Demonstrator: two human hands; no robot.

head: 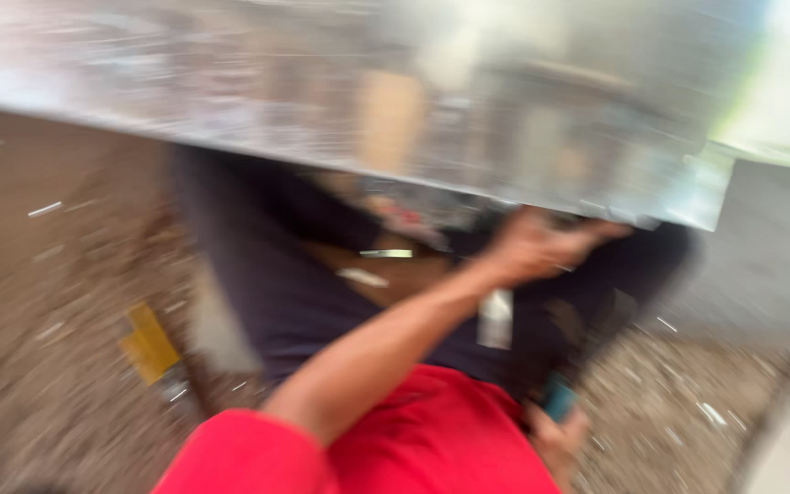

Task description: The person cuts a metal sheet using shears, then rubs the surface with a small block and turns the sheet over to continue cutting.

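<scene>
- Head view, heavy motion blur: big shiny metal sheet (395,101) fills the far part of the frame, its near edge running from left down to a corner at right.
- Left hand (537,245) reaches up from a bare arm across the middle, at the sheet's near edge close to that right corner; fingers look curled on or under the edge, but blur hides whether they really clamp it.
- Right hand (558,437) low and near, right of centre, fingers wrapped round a small teal object (559,398); object's kind not readable.
- Red shirt (413,439) at near bottom, dark trousers (276,274) between it and the sheet.
- Under the sheet edge: small light scraps on the lap, too blurred to name.
- Yellow piece (148,343) on the gravelly ground (38,366) at left, well apart from both hands.
- Open ground left and right of the legs; grey surface at far right.
- Containers: cannot make any out.
</scene>
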